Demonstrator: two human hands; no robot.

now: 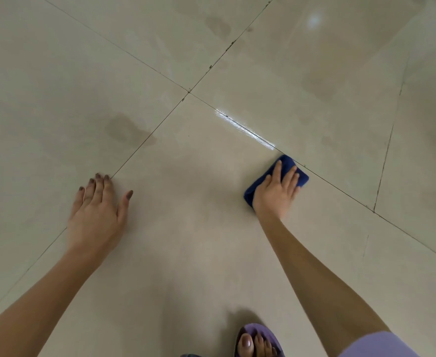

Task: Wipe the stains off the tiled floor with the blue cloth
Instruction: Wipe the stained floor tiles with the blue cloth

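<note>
On the tiled floor (198, 202), toward the right, pressed the blue cloth (286, 161) flat under the right hand (276, 194), fingers (277, 171) laid straight and spread over it rather than curled round it, probably to bear down evenly. Held the folded cloth right at a grout line (327, 186), just below a shiny wet streak (245, 130) along that same line. Planted the left hand (98, 215) palm down on bare tile, fingers wide and holding nothing, likely as a prop for a low lean. Had not yet reached a dull brown stain (126, 131) beyond the left fingertips, well apart from the cloth, nor fainter marks (219, 25) farther off. Judged the wiping only partly done. Set one foot in a purple sandal (256, 341) at the near edge.
</note>
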